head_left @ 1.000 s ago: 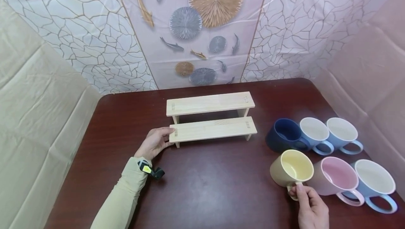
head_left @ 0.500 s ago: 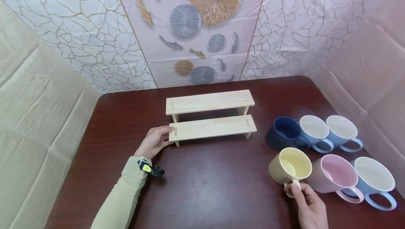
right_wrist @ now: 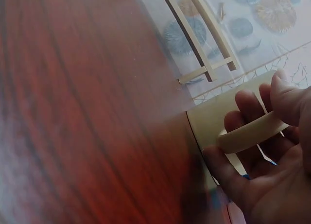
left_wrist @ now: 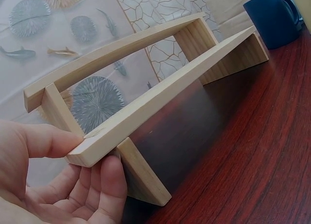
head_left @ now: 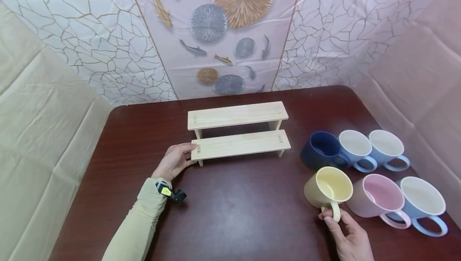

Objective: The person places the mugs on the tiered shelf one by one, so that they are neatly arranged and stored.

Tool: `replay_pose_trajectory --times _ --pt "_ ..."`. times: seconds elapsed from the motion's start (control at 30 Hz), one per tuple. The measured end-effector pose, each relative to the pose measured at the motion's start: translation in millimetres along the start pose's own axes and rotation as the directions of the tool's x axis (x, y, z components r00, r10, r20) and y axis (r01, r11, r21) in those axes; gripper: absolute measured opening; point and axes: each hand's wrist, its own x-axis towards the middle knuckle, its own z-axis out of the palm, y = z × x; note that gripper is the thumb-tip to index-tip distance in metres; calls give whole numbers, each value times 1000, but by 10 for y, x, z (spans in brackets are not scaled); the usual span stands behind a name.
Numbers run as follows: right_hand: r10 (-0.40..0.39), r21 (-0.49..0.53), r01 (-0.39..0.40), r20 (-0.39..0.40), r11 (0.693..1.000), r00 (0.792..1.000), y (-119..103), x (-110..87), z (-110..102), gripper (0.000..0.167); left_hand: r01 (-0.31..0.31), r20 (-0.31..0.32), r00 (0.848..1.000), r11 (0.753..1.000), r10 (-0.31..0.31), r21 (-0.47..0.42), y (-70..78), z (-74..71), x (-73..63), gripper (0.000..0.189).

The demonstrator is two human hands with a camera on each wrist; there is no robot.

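A two-tier wooden shelf [head_left: 239,144] stands on the dark table. At its left end my left hand [head_left: 175,160] pinches the lower board, thumb [left_wrist: 51,139] on top and curled fingers underneath. On the right, a yellow mug [head_left: 317,191] stands in front of a navy mug. My right hand [head_left: 349,233] holds it by the handle [right_wrist: 252,132]; in the right wrist view the fingers pass behind the handle and the thumb lies at its upper end. The mug's base is out of sight in that view.
A pink mug [head_left: 371,201] and a light blue mug [head_left: 417,205] sit right of the yellow one. Behind them are the navy mug [head_left: 311,153] and two more light blue mugs [head_left: 353,153]. Patterned cloth [head_left: 230,53] hangs along the table's back edge.
Thumb and fingers of the right hand have shifted on the yellow mug's handle, so more of the handle shows. The mug moves slightly left in view. The left hand keeps its pinch.
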Motion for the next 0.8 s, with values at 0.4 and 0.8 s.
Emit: replay_pose_trajectory --times 0.4,0.8 --pt "44 72 -43 -11 996 999 -66 14 39 13 -10 -15 1000 1000 10 -6 -29 -15 22 22" --pt "-33 85 28 55 996 998 -162 121 117 10 -13 -5 1000 1000 13 -9 -20 -19 15 20"
